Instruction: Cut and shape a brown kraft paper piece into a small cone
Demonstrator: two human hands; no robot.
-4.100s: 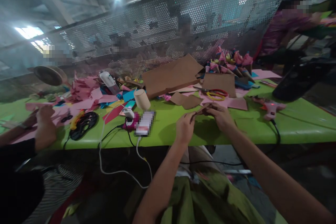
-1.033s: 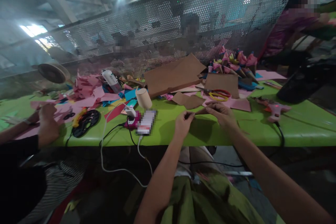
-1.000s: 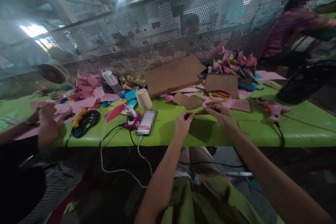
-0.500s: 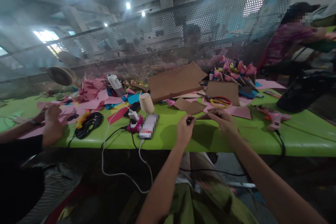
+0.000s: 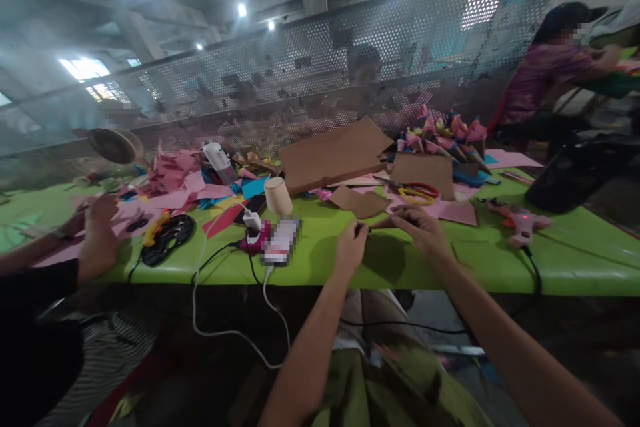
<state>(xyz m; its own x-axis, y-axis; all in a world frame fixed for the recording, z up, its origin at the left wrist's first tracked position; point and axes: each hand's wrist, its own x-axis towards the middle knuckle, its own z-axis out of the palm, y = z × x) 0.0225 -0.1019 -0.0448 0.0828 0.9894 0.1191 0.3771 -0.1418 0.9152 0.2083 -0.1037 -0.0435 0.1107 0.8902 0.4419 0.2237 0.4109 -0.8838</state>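
Note:
My left hand (image 5: 351, 248) and my right hand (image 5: 423, 235) meet just above the green table (image 5: 450, 260). Both are closed in a pinch on a small brown piece of card (image 5: 383, 222) stretched between them. The left fingers grip its near left tip; the right fingers cover its right end. Brown card offcuts (image 5: 361, 201) lie just behind the hands. Red and yellow scissors (image 5: 416, 193) lie on pink paper beyond my right hand.
A pink glue gun (image 5: 520, 223) with a black cord lies to the right. A large cardboard sheet (image 5: 333, 153), a card tube (image 5: 278, 195), a charger with white cable (image 5: 254, 221) and pink paper scraps (image 5: 170, 177) crowd the back. Another person's hand (image 5: 95, 233) works at left.
The view has tilted up a little, so the table sits lower in the picture. My hands stay pinched on the brown piece, drawn slightly apart along it.

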